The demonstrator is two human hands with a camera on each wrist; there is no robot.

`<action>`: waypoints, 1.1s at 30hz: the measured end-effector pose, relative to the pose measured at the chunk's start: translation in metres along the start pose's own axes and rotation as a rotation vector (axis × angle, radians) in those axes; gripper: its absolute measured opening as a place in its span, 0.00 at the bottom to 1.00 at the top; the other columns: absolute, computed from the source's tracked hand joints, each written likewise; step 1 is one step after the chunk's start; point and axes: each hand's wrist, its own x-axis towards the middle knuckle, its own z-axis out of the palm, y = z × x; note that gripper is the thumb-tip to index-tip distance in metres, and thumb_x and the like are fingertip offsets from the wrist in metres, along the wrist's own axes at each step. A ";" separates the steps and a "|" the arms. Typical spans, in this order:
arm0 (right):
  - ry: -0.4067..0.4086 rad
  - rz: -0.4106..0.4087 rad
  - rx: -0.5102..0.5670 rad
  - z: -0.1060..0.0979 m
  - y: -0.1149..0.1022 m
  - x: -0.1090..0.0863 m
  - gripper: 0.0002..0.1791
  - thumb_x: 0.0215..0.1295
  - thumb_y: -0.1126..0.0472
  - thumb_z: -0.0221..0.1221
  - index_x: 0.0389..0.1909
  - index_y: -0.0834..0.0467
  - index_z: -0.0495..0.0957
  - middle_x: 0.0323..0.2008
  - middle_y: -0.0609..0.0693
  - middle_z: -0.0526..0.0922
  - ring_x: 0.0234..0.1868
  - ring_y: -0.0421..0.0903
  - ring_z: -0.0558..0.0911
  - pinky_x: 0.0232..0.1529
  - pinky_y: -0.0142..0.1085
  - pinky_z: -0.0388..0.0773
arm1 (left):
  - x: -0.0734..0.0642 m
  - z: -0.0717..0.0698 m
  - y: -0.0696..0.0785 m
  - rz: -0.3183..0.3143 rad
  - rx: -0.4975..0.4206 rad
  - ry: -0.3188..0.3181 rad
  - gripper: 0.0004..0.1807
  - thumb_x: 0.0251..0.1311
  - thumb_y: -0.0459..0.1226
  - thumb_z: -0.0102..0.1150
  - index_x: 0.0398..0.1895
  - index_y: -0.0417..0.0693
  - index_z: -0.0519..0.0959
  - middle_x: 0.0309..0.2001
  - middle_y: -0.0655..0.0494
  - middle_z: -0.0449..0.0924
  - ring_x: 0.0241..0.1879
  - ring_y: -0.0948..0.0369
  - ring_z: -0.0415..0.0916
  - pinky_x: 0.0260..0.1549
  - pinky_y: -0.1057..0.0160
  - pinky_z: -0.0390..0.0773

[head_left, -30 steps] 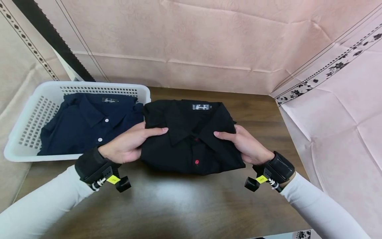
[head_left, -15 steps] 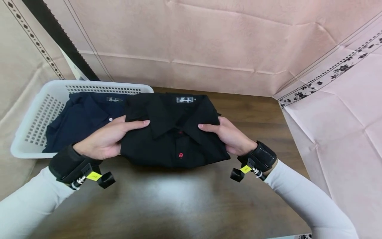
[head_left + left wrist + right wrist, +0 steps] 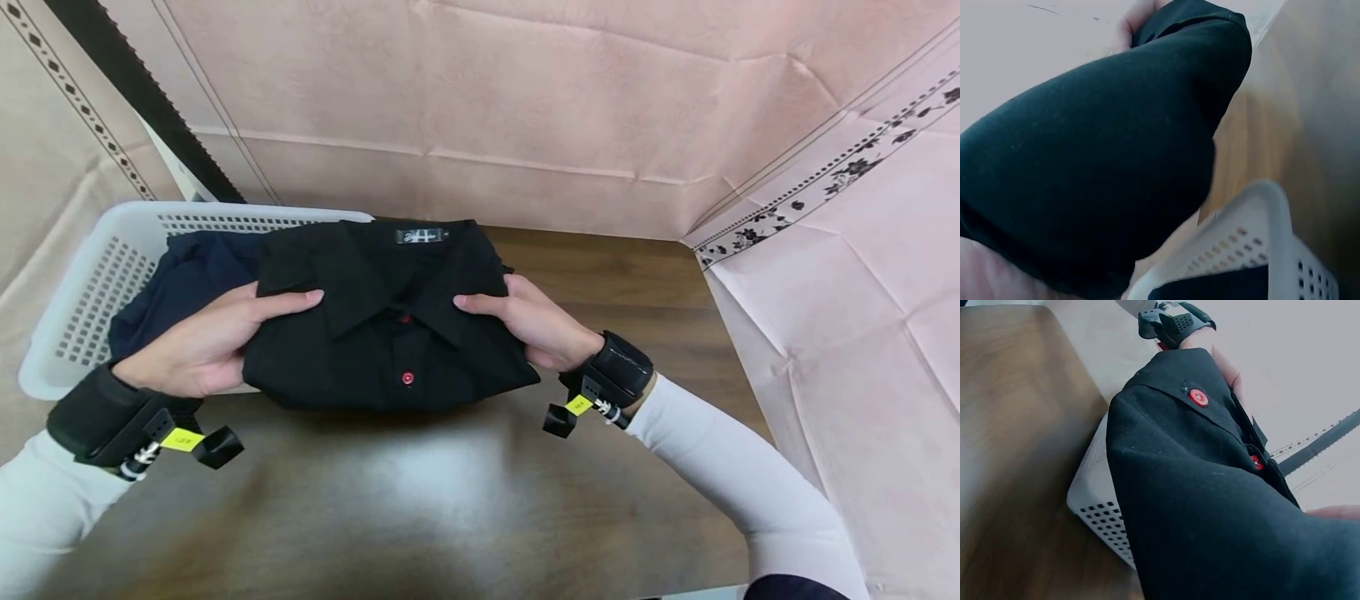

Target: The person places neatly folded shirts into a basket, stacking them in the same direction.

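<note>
A folded black shirt [image 3: 360, 350] with red buttons and a collar label is held up between both hands. My left hand [image 3: 213, 337] grips its left side, thumb on top and fingers hidden beneath. On the opposite side my right hand [image 3: 536, 321] grips it the same way. The shirt's left part overlaps the white plastic basket [image 3: 67, 325], above a folded navy shirt [image 3: 187, 275] lying inside. In the left wrist view the black shirt [image 3: 1097, 144] hangs above the basket's corner [image 3: 1266, 212]. The right wrist view shows its red button [image 3: 1198, 397] close up.
The basket stands at the back left of the brown wooden table [image 3: 450, 500]. Pale pink patterned cloth [image 3: 525, 108] hangs behind the table, and more cloth [image 3: 847, 350] borders its right side.
Both hands have carried the black shirt leftward, from beside the basket to partly over it. It now covers much of the navy shirt. The grip of both hands looks the same.
</note>
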 end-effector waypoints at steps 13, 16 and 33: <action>-0.055 -0.026 0.033 0.026 -0.007 0.032 0.20 0.68 0.61 0.58 0.58 0.61 0.69 0.54 0.55 0.80 0.49 0.49 0.82 0.56 0.43 0.77 | -0.015 -0.038 0.012 0.035 0.041 0.056 0.23 0.73 0.38 0.46 0.69 0.56 0.62 0.61 0.62 0.76 0.55 0.60 0.77 0.51 0.53 0.80; -0.059 -0.033 0.012 0.032 -0.008 0.039 0.20 0.68 0.61 0.57 0.58 0.61 0.69 0.54 0.55 0.80 0.49 0.48 0.81 0.57 0.43 0.76 | -0.016 -0.047 0.014 0.040 0.052 0.095 0.20 0.73 0.38 0.47 0.66 0.56 0.66 0.59 0.62 0.78 0.54 0.60 0.78 0.49 0.53 0.80; -0.106 -0.084 -0.144 0.068 -0.012 0.085 0.14 0.70 0.60 0.56 0.51 0.63 0.72 0.45 0.53 0.81 0.45 0.45 0.80 0.48 0.34 0.78 | -0.023 -0.100 0.033 0.015 0.134 0.225 0.10 0.71 0.39 0.49 0.50 0.58 0.79 0.47 0.59 0.86 0.45 0.58 0.83 0.41 0.52 0.84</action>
